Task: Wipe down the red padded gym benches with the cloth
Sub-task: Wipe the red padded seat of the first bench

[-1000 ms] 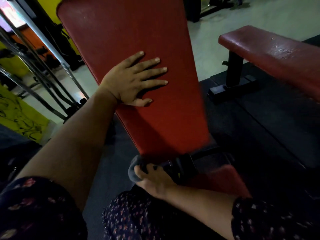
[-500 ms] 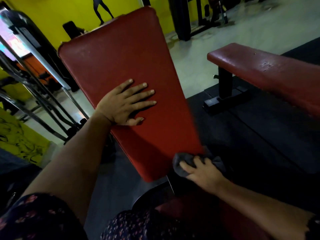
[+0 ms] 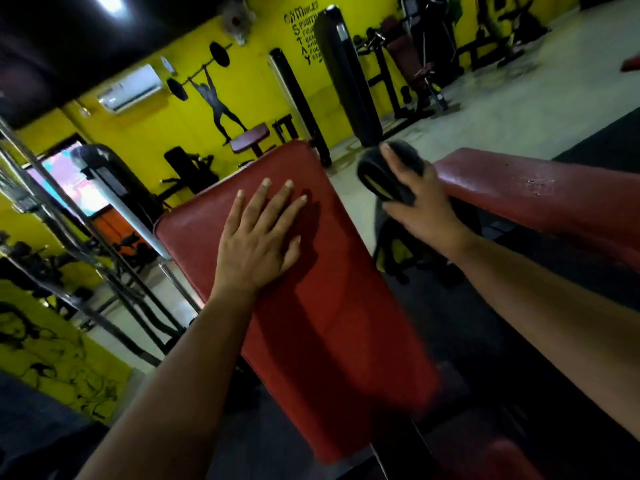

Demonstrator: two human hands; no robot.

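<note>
A red padded backrest [image 3: 332,327] of an inclined bench runs from the centre down to the lower middle. My left hand [image 3: 258,233] lies flat on its upper part, fingers spread. My right hand [image 3: 420,202] is raised in the air to the right of the pad's top corner, gripping a bunched dark grey cloth [image 3: 384,174] clear of the pad. A second red flat bench [image 3: 540,192] stretches away on the right, behind that hand. The seat pad [image 3: 498,459] shows dimly at the bottom right.
Chrome machine bars [image 3: 86,244] slant along the left side. Black posts [image 3: 346,77] and weight machines [image 3: 412,67] stand against the yellow back wall. A small maroon stool [image 3: 251,136] sits beyond the backrest. Dark rubber matting [image 3: 519,341] covers the floor between the benches.
My right hand has lifted the cloth from the backrest's lower right edge up to beside its top corner. The view has tilted up toward the room. My left hand stays pressed on the pad.
</note>
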